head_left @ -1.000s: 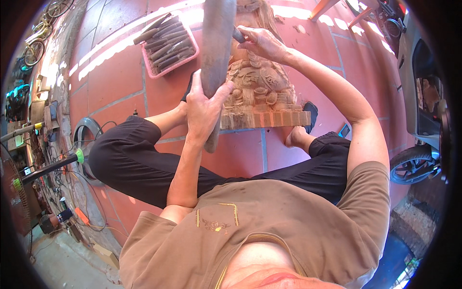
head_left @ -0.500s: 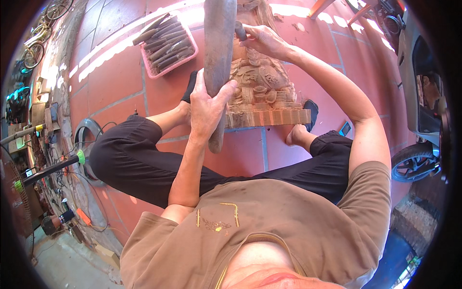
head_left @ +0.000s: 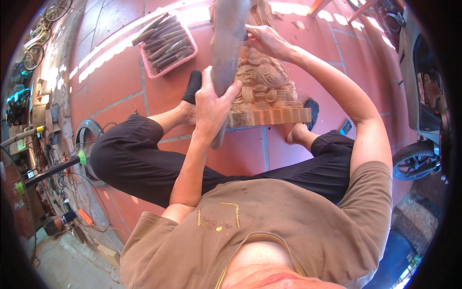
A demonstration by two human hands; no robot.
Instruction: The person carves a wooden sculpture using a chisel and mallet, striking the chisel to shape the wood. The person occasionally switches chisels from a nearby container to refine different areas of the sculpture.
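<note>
My left hand (head_left: 211,103) is closed around the lower part of a long grey wooden mallet (head_left: 227,55), shaped like a thick club, its upper end slightly blurred. Behind the mallet's right edge, my right hand (head_left: 270,42) pinches a chisel; only a dark bit of it shows, and its blade is hidden. Between my feet stands a carved wooden statue (head_left: 264,79) with dense relief and a flat layered base (head_left: 269,116). The mallet covers the statue's left side and part of its upper portion.
A pink plastic basket (head_left: 156,75) full of dark-handled chisels (head_left: 168,43) lies on the red tiles at far left. A phone (head_left: 345,127) rests by my right foot. A fan (head_left: 53,171) and tyre (head_left: 89,132) are at left, a motorbike wheel (head_left: 416,161) at right.
The mallet has swung to the right with my left hand, its upper part now overlapping the chisel held in my right hand. My right hand has barely moved.
</note>
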